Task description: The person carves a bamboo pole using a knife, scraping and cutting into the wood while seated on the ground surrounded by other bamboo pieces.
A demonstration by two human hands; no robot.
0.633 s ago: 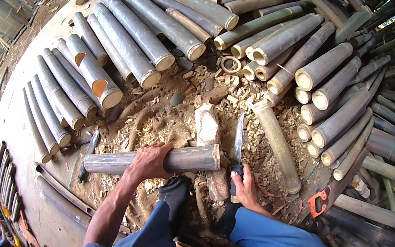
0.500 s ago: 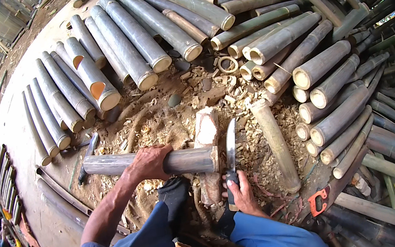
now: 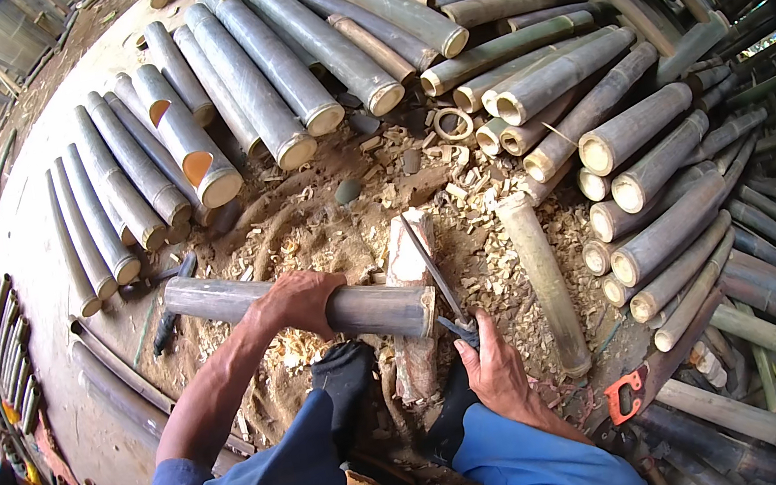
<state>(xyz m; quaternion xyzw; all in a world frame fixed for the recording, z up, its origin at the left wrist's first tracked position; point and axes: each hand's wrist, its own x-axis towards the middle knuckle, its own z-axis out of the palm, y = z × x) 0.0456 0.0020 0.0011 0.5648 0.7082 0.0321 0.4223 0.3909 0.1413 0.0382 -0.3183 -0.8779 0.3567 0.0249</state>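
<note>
My left hand [image 3: 305, 302] is wrapped over the middle of a dark bamboo tube [image 3: 382, 311] that lies crosswise in front of me. The tube's right part rests on a pale-topped wooden block [image 3: 405, 258], its cut end facing right. In my right hand [image 3: 498, 364] is a knife [image 3: 434, 270], held by its dark handle just right of that cut end. Its blade points up and away from me, turned nearly edge-on, and passes beside the block. Whether the blade touches the tube I cannot tell.
Wood chips [image 3: 495, 297] cover the ground around the block. A pale bamboo piece [image 3: 545, 290] lies to the right, near an orange-handled saw [image 3: 628, 395]. Bamboo tubes [image 3: 255, 73] lie in a row at the far side, with a stack [image 3: 660, 165] on the right. A dark-handled tool [image 3: 166, 323] lies left.
My right hand has moved up and right, and the knife has turned from showing its flat side to nearly edge-on, tip leaning left. The tube's left end has risen and its right end tilts down slightly.
</note>
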